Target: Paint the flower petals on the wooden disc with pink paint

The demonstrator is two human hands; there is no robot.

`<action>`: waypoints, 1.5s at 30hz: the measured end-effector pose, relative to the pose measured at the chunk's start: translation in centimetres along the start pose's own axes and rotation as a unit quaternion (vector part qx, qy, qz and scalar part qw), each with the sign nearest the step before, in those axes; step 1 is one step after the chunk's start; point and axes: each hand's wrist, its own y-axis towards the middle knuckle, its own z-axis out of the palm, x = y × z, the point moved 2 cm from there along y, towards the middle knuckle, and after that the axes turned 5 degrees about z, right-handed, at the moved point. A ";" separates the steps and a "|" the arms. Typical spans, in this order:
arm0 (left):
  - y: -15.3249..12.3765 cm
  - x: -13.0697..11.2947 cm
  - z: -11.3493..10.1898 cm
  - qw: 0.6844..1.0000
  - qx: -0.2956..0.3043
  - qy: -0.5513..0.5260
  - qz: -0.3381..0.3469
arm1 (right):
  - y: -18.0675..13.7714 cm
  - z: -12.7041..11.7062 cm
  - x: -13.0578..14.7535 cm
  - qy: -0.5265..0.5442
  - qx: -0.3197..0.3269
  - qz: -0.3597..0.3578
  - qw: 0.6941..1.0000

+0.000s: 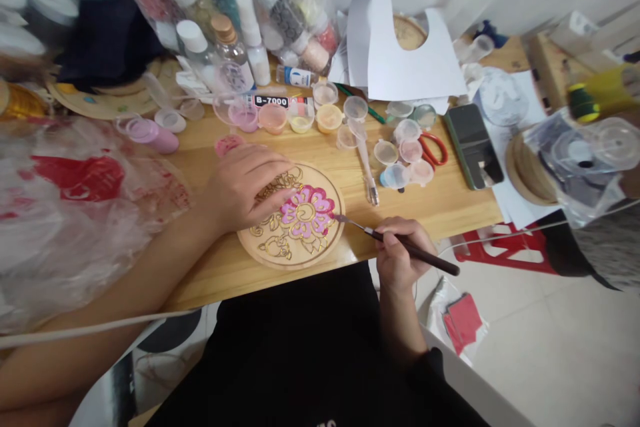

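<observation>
We hold a dark-handled spatula (pixel 431 258) pinched in our right grip (pixel 401 253), its tip beside the pink flower (pixel 305 212). Our left grip (pixel 243 188), released, rests over the round board (pixel 320 177) on the worktop (pixel 210 273).

Free tabletop (pixel 445 205) — disc (pixel 304 217) left, cups (pixel 410 151) behind

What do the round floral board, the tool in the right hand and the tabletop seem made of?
Round board: likely wood, matte-looking, judging by its pale tan face.
Tool handle: dark and smooth, wood or plastic unclear; slim grey shank, probably metal.
Tabletop: wood or wood-look laminate, glossy, with grain streaks and a bright reflection.
</observation>
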 end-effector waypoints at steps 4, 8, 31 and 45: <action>-0.2 0.2 0.0 1.000 0.016 -0.009 -0.018 | 0.0 -0.1 0.0 -0.035 0.000 0.007 0.999; -0.4 0.2 -0.1 1.000 0.027 0.000 0.004 | -0.1 0.0 0.1 -0.007 0.006 -0.005 1.000; 0.2 -0.2 0.3 1.000 -0.017 0.002 -0.018 | -0.1 -0.1 0.0 -0.018 -0.013 -0.012 1.000; 0.0 -0.1 0.3 1.000 0.001 -0.006 -0.021 | -0.1 0.2 0.1 0.017 0.010 -0.015 1.000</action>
